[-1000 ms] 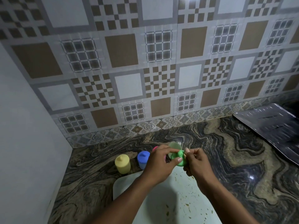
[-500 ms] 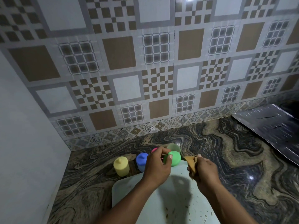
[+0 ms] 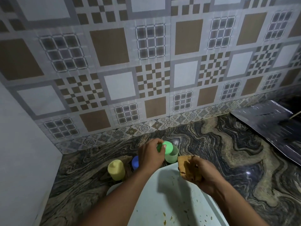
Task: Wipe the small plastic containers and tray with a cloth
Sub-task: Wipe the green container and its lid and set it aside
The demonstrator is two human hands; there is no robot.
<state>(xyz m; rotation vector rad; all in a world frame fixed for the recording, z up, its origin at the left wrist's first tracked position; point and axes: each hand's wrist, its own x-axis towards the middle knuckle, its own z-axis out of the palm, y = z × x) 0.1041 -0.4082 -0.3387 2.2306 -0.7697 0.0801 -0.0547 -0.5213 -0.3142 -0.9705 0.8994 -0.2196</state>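
Observation:
My left hand [image 3: 150, 154] grips a green lid [image 3: 167, 148] and holds it tilted over the rim of a pale green container [image 3: 171, 156] standing on the counter. My right hand [image 3: 202, 176] is closed on a bunched brown cloth [image 3: 187, 167], just right of that container and above the tray. The pale tray [image 3: 172, 203], speckled with brown crumbs, lies under both forearms. A yellow lidded container [image 3: 116, 169] and a blue one [image 3: 135, 162] stand left of my left hand; the blue one is partly hidden by it.
The marbled dark counter [image 3: 228, 154] meets a patterned tile wall [image 3: 146, 70] at the back and a plain wall [image 3: 21, 152] on the left. A shiny dark sheet [image 3: 273, 126] lies at the far right.
My hands separated: the left carried the green lid back onto the pale green container, and the right drew away to the right with the cloth.

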